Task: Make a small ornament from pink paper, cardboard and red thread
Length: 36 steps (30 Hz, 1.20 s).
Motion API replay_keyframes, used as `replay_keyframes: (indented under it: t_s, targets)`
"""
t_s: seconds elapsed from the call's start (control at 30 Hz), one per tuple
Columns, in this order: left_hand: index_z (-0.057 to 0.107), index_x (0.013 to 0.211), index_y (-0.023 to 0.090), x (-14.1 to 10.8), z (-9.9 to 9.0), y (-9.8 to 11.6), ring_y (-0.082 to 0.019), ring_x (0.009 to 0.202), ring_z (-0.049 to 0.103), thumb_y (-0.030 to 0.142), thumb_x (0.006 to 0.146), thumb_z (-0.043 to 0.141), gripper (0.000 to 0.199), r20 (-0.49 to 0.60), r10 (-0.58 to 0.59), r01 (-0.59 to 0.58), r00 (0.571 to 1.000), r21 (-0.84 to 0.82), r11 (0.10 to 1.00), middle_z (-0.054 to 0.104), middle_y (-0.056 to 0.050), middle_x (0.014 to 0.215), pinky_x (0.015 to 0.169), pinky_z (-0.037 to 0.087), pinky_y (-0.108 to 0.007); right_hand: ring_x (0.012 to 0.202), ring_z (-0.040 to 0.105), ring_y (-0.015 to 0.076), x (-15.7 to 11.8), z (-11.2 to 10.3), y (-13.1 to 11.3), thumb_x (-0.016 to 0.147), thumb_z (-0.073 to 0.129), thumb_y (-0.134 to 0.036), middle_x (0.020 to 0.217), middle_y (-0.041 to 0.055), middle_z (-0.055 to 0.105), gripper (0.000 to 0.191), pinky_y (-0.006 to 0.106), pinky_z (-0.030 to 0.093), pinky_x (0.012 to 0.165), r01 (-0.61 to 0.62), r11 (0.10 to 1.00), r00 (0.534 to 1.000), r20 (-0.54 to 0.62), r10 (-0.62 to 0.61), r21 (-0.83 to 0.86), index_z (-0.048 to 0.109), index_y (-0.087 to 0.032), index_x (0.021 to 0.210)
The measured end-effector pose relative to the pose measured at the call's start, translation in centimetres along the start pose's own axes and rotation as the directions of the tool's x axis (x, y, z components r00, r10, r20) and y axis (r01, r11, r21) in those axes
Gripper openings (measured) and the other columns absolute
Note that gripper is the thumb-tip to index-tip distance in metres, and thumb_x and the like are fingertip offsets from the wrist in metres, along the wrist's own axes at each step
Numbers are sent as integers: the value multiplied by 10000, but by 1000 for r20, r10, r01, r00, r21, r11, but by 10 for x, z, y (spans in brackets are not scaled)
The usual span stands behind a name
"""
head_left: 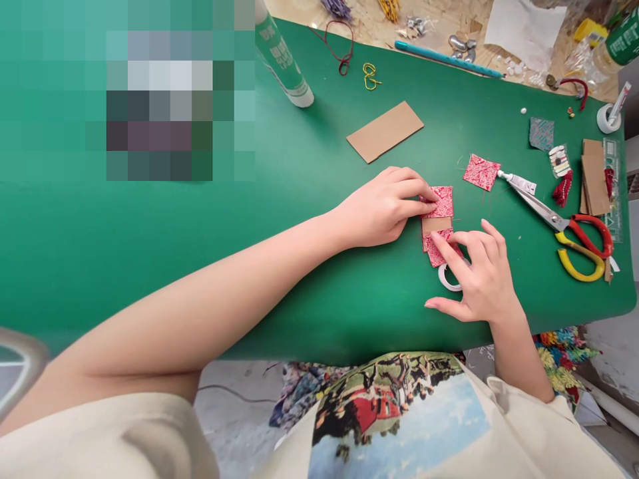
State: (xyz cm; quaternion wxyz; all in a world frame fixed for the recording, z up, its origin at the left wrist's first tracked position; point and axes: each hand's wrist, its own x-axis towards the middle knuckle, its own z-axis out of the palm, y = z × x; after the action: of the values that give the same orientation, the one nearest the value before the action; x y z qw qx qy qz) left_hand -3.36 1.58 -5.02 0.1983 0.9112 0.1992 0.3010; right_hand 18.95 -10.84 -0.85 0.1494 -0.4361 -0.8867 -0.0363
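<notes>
While the left hand (382, 206) is resting over the upper patch (443, 201), its fingers are curling in and bunching together, the tips sitting on the red print near its left edge; whether they are pinching the cloth or only pressing it, I cannot tell. That patch is covering one end of the strip (436, 225), bare brown card is showing in the middle, and all of it is lying on the green table (200, 266) right in front of the person. Over to the right hand (474, 273): its fingers are spreading wide, the index tip is touching where the bare card is meeting the lower patch (438, 254), and the thumb is hanging apart from it. A white ring (442, 278) is peeking out by that palm, just beside the lower patch.

Now the containers! A big bottle (287, 63) is sitting on the far side, its opaque wall hiding whatever it is holding. Up in the right corner a jar (622, 43) is showing a clear end, its contents too unclear to name. A small tube (522, 184) is lying with its nozzle close against a spare patch (480, 172), the scissors (554, 218) stretching alongside. Farther right, another tube (622, 98) is rising by a tape roll (603, 120); in its hole or behind it, I cannot tell. Beyond the hands, a brown card (384, 132) is lying flat.
</notes>
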Motion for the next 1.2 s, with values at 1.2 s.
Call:
replay_keyframes:
  t_s: [1.2]
  targets:
    - [735, 1115, 183, 1, 0, -1, -251, 1120, 658, 70, 933, 452, 354, 4, 35, -35, 999, 40, 999, 761, -123, 1151, 973, 544, -466, 1240, 692, 294, 2, -2, 3, 983, 533, -521, 1320, 176, 723, 562, 518, 243, 1295, 104, 987, 994, -29, -102, 125, 666, -41, 1245]
